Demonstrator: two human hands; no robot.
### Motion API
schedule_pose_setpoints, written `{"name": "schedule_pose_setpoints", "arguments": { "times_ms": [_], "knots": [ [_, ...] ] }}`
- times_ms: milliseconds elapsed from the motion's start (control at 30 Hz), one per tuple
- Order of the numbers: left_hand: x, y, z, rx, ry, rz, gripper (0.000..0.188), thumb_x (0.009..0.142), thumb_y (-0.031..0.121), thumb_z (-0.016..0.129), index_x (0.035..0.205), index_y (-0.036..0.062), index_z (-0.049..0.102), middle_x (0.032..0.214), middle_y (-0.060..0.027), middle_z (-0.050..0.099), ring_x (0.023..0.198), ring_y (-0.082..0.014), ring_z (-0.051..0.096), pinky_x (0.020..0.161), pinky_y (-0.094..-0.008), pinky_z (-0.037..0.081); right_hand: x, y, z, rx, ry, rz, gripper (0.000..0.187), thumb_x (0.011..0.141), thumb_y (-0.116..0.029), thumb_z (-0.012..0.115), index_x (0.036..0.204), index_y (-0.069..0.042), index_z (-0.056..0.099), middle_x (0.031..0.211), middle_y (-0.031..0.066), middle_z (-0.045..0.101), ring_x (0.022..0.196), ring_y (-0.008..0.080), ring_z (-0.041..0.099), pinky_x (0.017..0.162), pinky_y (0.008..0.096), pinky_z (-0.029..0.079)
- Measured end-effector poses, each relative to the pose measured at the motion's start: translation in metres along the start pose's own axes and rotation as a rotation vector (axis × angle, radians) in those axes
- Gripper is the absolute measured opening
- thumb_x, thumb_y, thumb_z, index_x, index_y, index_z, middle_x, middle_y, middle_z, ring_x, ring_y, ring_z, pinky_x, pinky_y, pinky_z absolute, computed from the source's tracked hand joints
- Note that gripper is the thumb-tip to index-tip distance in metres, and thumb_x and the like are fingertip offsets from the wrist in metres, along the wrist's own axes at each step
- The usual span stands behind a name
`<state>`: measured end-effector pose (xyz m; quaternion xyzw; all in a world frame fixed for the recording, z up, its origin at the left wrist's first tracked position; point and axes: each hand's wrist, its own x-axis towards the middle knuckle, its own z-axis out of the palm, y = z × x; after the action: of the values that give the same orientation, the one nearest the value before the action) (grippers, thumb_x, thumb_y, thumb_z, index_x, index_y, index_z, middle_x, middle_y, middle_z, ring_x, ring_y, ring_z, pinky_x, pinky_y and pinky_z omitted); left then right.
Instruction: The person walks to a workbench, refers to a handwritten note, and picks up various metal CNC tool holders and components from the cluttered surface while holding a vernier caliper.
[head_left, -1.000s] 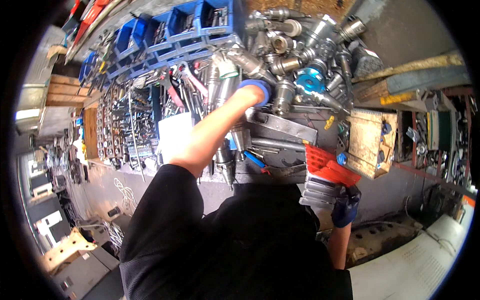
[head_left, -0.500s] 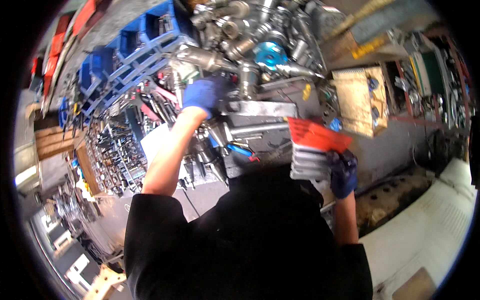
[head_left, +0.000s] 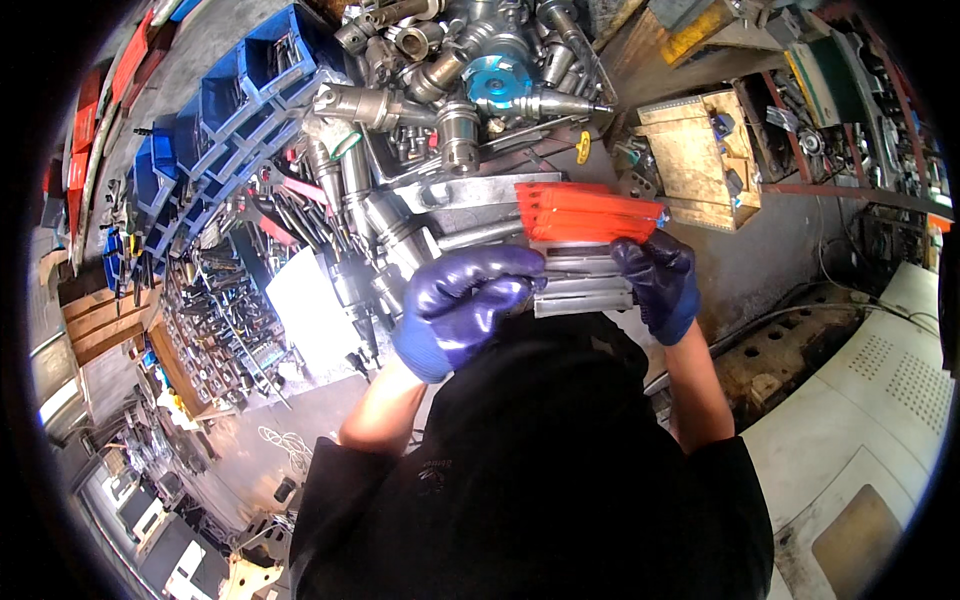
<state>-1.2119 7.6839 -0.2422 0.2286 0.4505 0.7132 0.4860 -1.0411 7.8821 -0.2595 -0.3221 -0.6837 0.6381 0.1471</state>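
In front of my chest is a bundle of slender clear plastic cases [head_left: 585, 300] with orange-red upper parts [head_left: 590, 212]. My right hand [head_left: 662, 285], in a dark blue coated glove, grips the bundle by its right side, fingers closed. From the left my left hand [head_left: 455, 305], gloved alike, reaches the bundle's left edge. Its thumb and index finger are pinched together there. A thin dark line shows between the cases beside those fingertips; whether it is a separate tool I cannot tell. The bundle's underside is hidden.
Beyond my hands the bench holds a grey metal bar [head_left: 465, 192], heaped steel tool holders [head_left: 458, 135] and a blue round cutter [head_left: 497, 82]. Blue bins [head_left: 222, 100] stand far left, above many small tools. White paper [head_left: 312, 305] lies left; a wooden box [head_left: 690, 165] stands right.
My left hand has come back from the tool holders near the metal bar to the bundle's left edge. The bundle and my right hand have shifted up and left in view.
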Motion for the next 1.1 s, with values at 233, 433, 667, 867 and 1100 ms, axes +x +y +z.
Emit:
{"name": "schedule_pose_setpoints", "arguments": {
  "times_ms": [233,433,667,867,1100],
  "knots": [
    [0.016,0.008,0.012,0.820,-0.090,0.308,0.026,0.085,0.009,0.067,0.111,0.0053,0.070,0.087,-0.0122,0.068,0.079,-0.0280,0.067,0.070,-0.0367,0.052,-0.006,-0.005,0.000,-0.014,-0.027,0.033,0.025,0.092,-0.012,0.069,0.115,-0.002,0.070,0.104,0.0063,0.072,0.094,0.0105,0.061,0.087,0.0292,0.049],
    [0.012,0.005,0.024,1.047,0.087,0.399,0.037,0.077,0.011,0.079,0.112,0.0041,0.068,0.093,-0.0120,0.068,0.082,-0.0241,0.067,0.073,-0.0347,0.053,-0.009,-0.010,0.002,0.000,-0.022,0.051,0.024,0.092,-0.012,0.070,0.113,-0.002,0.070,0.105,0.0063,0.072,0.094,0.0108,0.062,0.087,0.0300,0.050],
    [0.005,-0.010,0.004,0.372,0.255,-0.141,0.030,0.100,0.014,0.056,0.123,-0.0050,0.056,0.108,-0.0099,0.068,0.097,-0.0128,0.064,0.087,-0.0255,0.049,-0.010,-0.012,0.000,0.029,-0.008,0.048,0.024,0.091,-0.012,0.071,0.112,-0.002,0.070,0.103,0.0072,0.072,0.093,0.0113,0.062,0.086,0.0295,0.050],
    [0.014,-0.024,0.003,-0.484,0.141,-0.445,0.050,0.102,0.039,0.049,0.131,-0.0005,0.054,0.124,-0.0137,0.063,0.111,-0.0225,0.061,0.095,-0.0357,0.050,-0.008,-0.012,0.003,-0.006,-0.110,0.009,0.022,0.089,-0.010,0.071,0.110,-0.002,0.071,0.101,0.0085,0.072,0.092,0.0131,0.065,0.084,0.0299,0.051],
    [0.007,-0.032,-0.003,-0.385,0.116,-0.298,0.037,0.089,0.009,0.067,0.124,-0.0026,0.062,0.120,-0.0158,0.066,0.105,-0.0249,0.066,0.095,-0.0349,0.051,-0.006,-0.010,0.002,-0.068,-0.258,-0.165,0.038,0.084,-0.018,0.076,0.118,-0.005,0.068,0.108,0.0112,0.072,0.100,0.0198,0.067,0.089,0.0326,0.052]
  ]
}}
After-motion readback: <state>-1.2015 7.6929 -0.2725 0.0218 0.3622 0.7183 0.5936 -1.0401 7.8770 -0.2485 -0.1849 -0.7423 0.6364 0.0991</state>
